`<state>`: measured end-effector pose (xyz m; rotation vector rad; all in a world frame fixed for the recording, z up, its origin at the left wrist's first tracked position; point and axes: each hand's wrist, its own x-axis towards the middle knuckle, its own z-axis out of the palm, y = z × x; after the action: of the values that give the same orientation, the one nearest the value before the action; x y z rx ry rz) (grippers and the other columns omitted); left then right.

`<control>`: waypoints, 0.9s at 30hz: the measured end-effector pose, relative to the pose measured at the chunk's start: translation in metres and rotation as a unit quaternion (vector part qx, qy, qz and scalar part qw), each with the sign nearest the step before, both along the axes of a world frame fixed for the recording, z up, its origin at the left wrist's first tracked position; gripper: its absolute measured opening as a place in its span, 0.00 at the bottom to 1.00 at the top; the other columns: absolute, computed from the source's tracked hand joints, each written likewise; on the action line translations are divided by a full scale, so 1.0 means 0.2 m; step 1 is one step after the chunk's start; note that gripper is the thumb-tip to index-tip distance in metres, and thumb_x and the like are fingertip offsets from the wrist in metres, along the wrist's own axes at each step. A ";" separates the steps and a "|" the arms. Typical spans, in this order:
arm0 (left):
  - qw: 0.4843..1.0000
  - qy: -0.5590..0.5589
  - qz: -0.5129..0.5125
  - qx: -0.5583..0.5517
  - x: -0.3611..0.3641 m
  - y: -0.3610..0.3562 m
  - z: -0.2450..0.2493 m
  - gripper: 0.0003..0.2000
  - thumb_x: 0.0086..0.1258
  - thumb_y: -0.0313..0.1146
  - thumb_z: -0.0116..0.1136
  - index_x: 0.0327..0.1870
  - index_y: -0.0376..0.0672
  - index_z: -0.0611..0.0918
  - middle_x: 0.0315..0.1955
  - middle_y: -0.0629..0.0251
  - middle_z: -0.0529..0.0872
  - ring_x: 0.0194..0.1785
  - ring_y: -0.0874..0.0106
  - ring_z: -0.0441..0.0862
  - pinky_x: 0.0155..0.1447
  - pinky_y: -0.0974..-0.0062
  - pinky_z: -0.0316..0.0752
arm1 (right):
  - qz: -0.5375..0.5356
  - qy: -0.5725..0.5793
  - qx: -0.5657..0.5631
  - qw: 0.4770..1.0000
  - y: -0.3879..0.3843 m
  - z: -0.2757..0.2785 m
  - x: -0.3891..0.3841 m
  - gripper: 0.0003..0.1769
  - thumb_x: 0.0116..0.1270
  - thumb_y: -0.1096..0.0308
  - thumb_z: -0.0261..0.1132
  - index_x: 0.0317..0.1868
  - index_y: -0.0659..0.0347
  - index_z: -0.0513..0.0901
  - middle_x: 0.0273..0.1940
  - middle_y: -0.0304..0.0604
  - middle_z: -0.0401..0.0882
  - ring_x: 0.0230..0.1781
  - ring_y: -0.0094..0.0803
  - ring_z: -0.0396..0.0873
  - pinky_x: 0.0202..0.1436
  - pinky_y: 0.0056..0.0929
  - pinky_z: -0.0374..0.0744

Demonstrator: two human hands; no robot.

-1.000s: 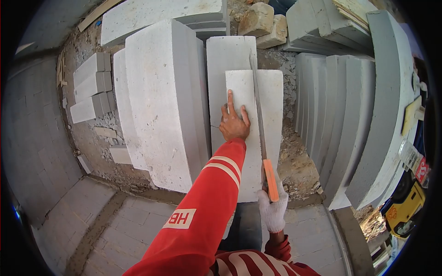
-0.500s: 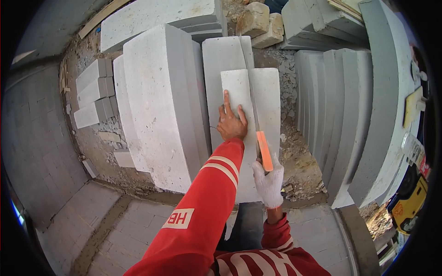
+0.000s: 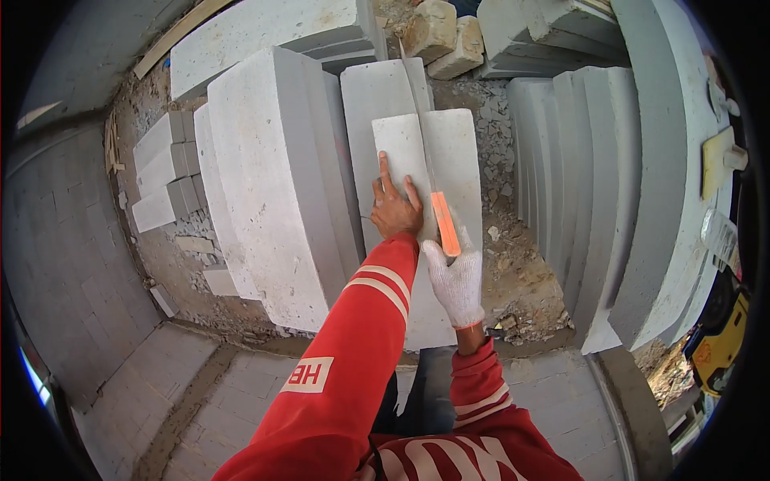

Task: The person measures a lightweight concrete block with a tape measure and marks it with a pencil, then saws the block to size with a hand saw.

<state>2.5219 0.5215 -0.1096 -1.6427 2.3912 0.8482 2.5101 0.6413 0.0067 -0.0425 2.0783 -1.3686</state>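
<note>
Left hand [image 3: 395,212]: fingers splayed flat on block [image 3: 461,152].
Right hand [image 3: 455,280]: clenched round saw [image 3: 444,226] handle.
Risk: I judge blade [image 3: 416,112], just beside left fingers, could jump and cut.

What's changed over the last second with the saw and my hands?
The gloved right hand has pushed the saw forward along its cut in the block, away from the body, grip unchanged. The bare left hand stays flat on the block.
</note>
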 end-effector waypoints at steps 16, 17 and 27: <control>1.000 0.000 -0.003 -0.008 0.02 0.00 -0.01 0.33 0.83 0.49 0.46 0.87 0.65 0.52 0.59 0.50 0.81 0.47 0.51 0.91 0.51 0.50 0.86 | 0.075 -0.017 0.076 0.994 0.14 0.10 0.10 0.18 0.71 0.68 0.72 0.55 0.71 0.82 0.28 0.47 0.84 0.24 0.35 0.83 0.31 0.35 0.80; 1.000 -0.001 -0.004 -0.004 0.03 0.01 0.00 0.33 0.83 0.49 0.46 0.87 0.65 0.52 0.59 0.50 0.81 0.47 0.51 0.91 0.51 0.50 0.86 | 0.065 -0.036 0.065 0.995 0.23 0.17 0.15 0.20 0.70 0.68 0.72 0.57 0.71 0.82 0.28 0.48 0.84 0.25 0.36 0.83 0.32 0.34 0.81; 1.000 0.007 -0.004 -0.011 0.00 0.00 -0.01 0.34 0.83 0.50 0.46 0.87 0.66 0.52 0.63 0.48 0.81 0.46 0.48 0.91 0.52 0.52 0.87 | 0.084 -0.017 0.066 0.994 0.16 0.05 0.10 0.22 0.69 0.66 0.73 0.58 0.71 0.83 0.29 0.49 0.84 0.29 0.36 0.86 0.36 0.33 0.83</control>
<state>2.5222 0.5215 -0.1107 -1.6403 2.4231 0.8365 2.5302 0.6728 0.0175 -0.1336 2.0810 -1.1226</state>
